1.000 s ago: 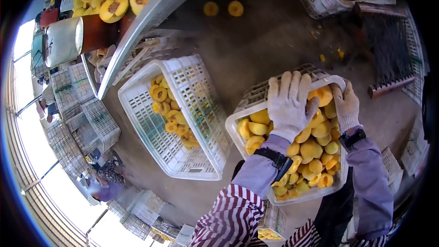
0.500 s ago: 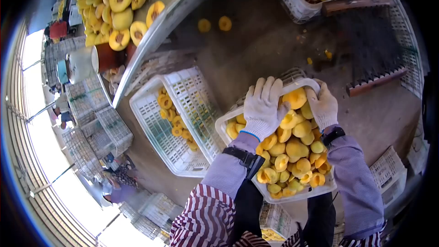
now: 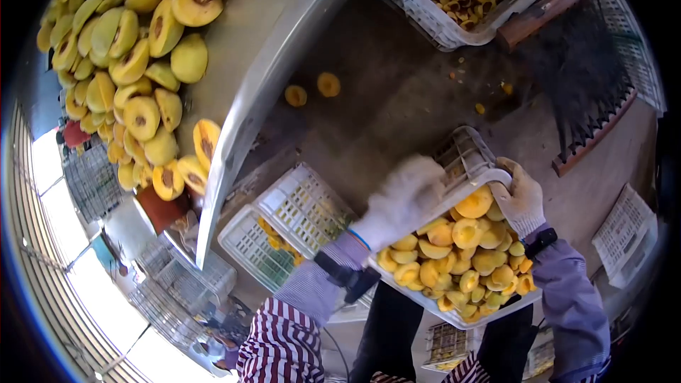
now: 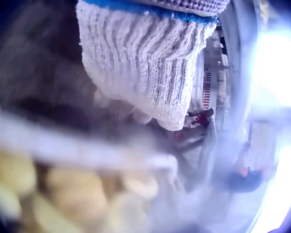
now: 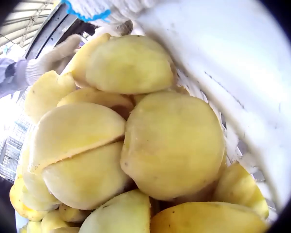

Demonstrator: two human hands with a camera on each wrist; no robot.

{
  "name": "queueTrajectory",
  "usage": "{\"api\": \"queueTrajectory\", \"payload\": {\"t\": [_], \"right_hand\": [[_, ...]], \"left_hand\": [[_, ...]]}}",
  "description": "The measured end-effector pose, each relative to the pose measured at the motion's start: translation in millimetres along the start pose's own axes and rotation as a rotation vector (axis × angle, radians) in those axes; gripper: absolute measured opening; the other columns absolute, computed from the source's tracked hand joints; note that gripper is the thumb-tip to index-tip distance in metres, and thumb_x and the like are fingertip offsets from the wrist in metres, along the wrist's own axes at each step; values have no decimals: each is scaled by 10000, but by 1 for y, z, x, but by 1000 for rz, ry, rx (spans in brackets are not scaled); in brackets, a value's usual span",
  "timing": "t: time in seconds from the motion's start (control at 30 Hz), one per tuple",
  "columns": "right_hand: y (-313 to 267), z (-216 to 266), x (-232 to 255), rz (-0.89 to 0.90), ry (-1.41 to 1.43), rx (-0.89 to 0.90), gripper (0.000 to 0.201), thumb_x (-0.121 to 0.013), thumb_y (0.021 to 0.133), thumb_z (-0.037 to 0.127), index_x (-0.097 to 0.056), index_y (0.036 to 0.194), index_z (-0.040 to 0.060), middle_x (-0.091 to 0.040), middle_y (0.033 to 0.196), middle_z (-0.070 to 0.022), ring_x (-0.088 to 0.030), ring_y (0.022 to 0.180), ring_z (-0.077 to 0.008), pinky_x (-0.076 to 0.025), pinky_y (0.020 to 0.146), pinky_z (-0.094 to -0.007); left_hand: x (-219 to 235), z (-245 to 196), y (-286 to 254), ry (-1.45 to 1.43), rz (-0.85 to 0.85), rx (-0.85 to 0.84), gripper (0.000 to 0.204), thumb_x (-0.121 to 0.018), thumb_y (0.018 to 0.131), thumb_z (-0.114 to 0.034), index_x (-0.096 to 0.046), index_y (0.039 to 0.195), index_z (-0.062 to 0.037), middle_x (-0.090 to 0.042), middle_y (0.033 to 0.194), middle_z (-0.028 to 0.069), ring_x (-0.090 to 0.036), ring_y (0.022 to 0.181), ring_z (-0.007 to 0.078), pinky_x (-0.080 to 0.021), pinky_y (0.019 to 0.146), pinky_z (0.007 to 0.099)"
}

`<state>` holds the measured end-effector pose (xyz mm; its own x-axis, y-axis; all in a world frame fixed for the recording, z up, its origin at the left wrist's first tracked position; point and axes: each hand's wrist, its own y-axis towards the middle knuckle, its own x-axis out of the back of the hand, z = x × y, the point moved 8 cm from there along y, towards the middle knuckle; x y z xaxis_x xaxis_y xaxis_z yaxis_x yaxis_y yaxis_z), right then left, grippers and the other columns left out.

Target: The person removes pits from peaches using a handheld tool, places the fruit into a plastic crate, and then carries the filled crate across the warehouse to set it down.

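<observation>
A white plastic crate [image 3: 462, 194] full of yellow peach halves [image 3: 468, 262] tilts in front of the person's legs. The gloved right hand [image 3: 521, 202] grips its far right corner, thumb over the rim; in the right wrist view only the cuff and part of the glove [image 5: 111, 7] show above the fruit [image 5: 172, 145]. Motion blurs the gloved left hand [image 3: 406, 197], which is beside the crate's far left rim. The left wrist view has that glove [image 4: 140, 63] beyond the blurred rim [image 4: 87, 148], its fingers mostly hidden; whether they touch the crate is unclear.
A metal-edged table [image 3: 252, 99] with piled peach halves [image 3: 142, 115] rises at upper left. Another crate [image 3: 301, 202] holding some fruit stands left of the full one. A crate of scraps [image 3: 418, 10] and a dark rack [image 3: 574, 78] are at upper right; two halves lie on the floor.
The left hand has come off the fruit and rim and moved left and outward. The right hand stays at the corner. The view has shifted, showing more of the table.
</observation>
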<state>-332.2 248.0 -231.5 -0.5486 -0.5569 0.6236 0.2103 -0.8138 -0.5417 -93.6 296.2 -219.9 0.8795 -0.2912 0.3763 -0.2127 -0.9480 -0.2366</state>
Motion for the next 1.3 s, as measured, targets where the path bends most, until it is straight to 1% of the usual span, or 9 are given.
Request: {"api": "queueTrajectory", "payload": {"t": [0.1, 0.27, 0.33, 0.47, 0.7, 0.93, 1.0, 1.1, 1.3], "right_hand": [[1, 0, 2, 4, 18, -8, 452, -694, 819, 244, -604, 1204, 25, -683, 1126, -179, -669, 1005, -352, -532, 872, -394], [1, -7, -1, 33, 69, -5, 475, -734, 780, 196, -601, 1197, 9, -686, 1112, -182, -686, 996, -339, -546, 861, -378], [-1, -8, -2, 35, 118, -29, 484, -752, 764, 173, -599, 1191, 1, -686, 1106, -187, -695, 992, -330, -550, 861, -371], [1, -7, -2, 52, 119, -9, 479, -776, 747, 158, -601, 1161, -8, -684, 1054, -185, -704, 947, -330, -558, 842, -370], [1, -8, -1, -3, 118, -48, 415, -756, 726, 131, -631, 1098, -2, -685, 975, -186, -704, 865, -339, -556, 773, -367], [-2, -8, -1, -21, 60, -39, 405, -734, 709, 110, -635, 1087, 2, -690, 956, -181, -705, 840, -333, -559, 757, -357], [1, -3, -1, -19, 68, -38, 401, -730, 717, 102, -632, 1093, -1, -697, 953, -188, -710, 846, -337, -561, 761, -361], [-2, -8, -1, -27, 115, -59, 407, -732, 725, 98, -628, 1107, 0, -700, 959, -194, -716, 876, -340, -562, 764, -365], [-1, -3, 1, -8, 58, -22, 432, -756, 735, 126, -624, 1131, 16, -696, 987, -193, -713, 889, -345, -562, 782, -365]], "left_hand": [[102, 79, 48, 244, -329, 38, 418, -688, 926, -247, -584, 1263, -22, -597, 1278, 158, -547, 1225, 322, -423, 1052, 407], [231, 222, 72, 512, -537, 804, 845, -491, 899, -683, -503, 1396, 0, -513, 1421, 252, -490, 1298, 426, -364, 1086, 449], [255, 248, 77, 560, -501, 879, 799, -577, 878, -594, -503, 1395, 11, -494, 1435, 239, -477, 1314, 403, -365, 1091, 431], [280, 282, 95, 371, -626, 495, 684, -767, 827, -346, -540, 1334, 54, -497, 1371, 232, -517, 1230, 348, -404, 1055, 397], [338, 393, 115, 767, -518, 286, 751, -757, 821, -422, -515, 1357, 46, -530, 1362, 262, -522, 1251, 373, -414, 1047, 412], [334, 389, 126, 606, -409, 672, 807, -734, 825, -463, -454, 1393, 37, -507, 1402, 260, -510, 1277, 379, -413, 1066, 422], [320, 398, 123, 674, -218, 605, 732, -765, 779, -432, -507, 1301, 11, -535, 1332, 227, -528, 1211, 380, -440, 1039, 437], [280, 353, 115, 705, -503, 571, 672, -802, 727, -366, -556, 1235, -1, -590, 1214, 215, -575, 1140, 358, -471, 996, 434], [259, 286, 100, 743, -443, 546, 665, -777, 764, -319, -544, 1301, -3, -574, 1268, 236, -570, 1158, 357, -472, 993, 422]]}}
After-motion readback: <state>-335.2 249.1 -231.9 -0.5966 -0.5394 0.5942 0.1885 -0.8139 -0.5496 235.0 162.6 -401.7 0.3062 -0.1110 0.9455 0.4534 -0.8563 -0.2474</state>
